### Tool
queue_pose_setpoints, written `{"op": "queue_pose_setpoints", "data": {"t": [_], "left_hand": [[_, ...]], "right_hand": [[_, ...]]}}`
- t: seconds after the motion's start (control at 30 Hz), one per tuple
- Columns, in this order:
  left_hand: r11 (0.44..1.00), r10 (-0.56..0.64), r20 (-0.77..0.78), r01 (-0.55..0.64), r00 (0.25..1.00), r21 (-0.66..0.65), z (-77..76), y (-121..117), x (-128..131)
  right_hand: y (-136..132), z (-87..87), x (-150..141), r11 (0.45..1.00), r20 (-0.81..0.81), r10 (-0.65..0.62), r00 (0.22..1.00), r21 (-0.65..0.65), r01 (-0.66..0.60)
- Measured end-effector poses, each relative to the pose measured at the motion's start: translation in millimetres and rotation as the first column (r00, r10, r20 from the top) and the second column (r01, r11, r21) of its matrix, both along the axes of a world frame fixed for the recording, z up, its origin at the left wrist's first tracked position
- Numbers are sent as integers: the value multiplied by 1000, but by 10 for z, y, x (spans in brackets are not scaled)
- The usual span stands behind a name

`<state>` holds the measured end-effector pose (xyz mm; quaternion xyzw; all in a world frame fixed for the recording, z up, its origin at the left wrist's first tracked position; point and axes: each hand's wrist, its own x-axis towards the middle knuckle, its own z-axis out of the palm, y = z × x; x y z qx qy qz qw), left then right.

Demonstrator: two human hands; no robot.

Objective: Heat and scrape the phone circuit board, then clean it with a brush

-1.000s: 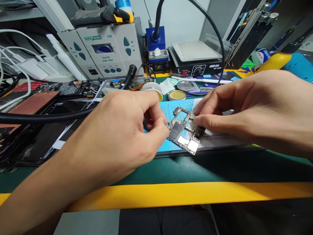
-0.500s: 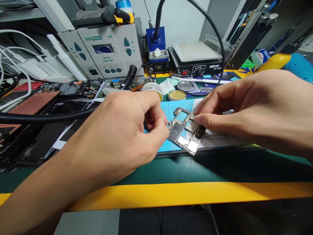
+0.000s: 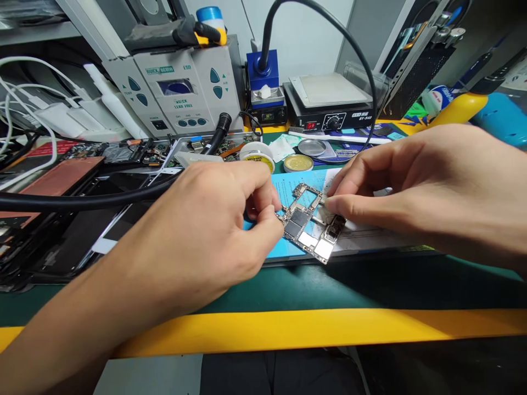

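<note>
A small phone circuit board, with dark chips, silver shields and a cut-out, is held tilted between my two hands. My left hand pinches its left edge between thumb and forefinger. On the opposite side, my right hand has thumb and fingertips closed on the board's upper right edge. Beneath the board lies a blue and white printed pad. Fingers cover parts of both board edges.
Behind the hands stand a solder wire spool, an open tin of yellowish paste, a hot air station and a heating plate. Phone parts crowd the left. A black hose crosses behind my left arm.
The view has shifted slightly, so the scene sits a little lower. Both hands keep their pinch on the board, which has barely moved.
</note>
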<state>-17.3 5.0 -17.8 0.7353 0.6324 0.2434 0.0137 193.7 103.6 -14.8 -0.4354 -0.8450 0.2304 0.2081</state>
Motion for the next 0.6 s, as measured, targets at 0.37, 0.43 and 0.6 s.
{"op": "queue_pose_setpoints", "data": {"t": [0.37,0.43,0.6], "left_hand": [[999,30,22,-29,999,-46,15,8,-12],[999,29,34,-28,999,-40,11,4,-11],[999,32,52,-30,998,-45,7,6,1]], "right_hand": [[-9,44,-45,999,45,25,999,-28,-24],[-10,38,-46,999,36,27,999,-31,-26],[-12,21,-39,998,16,20,1000,-54,-19]]}}
